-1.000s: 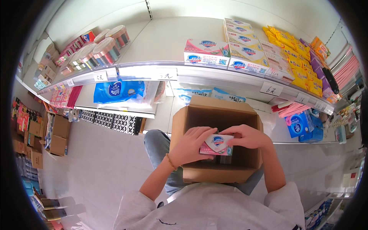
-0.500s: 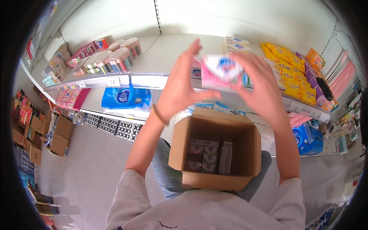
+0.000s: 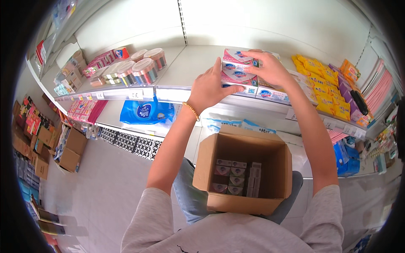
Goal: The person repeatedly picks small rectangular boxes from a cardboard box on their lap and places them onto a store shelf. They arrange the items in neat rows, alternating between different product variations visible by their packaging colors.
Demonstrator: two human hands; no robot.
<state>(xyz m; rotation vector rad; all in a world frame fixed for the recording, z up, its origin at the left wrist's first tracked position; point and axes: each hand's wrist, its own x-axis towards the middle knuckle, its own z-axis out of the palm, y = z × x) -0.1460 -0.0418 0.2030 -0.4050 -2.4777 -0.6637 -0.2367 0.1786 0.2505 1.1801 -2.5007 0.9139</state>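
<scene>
On the white shelf [image 3: 185,67], a pink and white pack [image 3: 234,64] is gripped from both sides, the left hand [image 3: 209,88] pressed against its near end and the right hand [image 3: 268,67] closed over its top. Below, an open cardboard box [image 3: 244,168] with more packs inside is rested on the lap.

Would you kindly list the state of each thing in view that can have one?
Cardboard box: open, partly filled with small packs.
Pink-and-white pack: held in both hands on the stack on the shelf.
Left hand: gripping the pack.
Right hand: gripping the pack.
Round tubs: lids on.
</scene>
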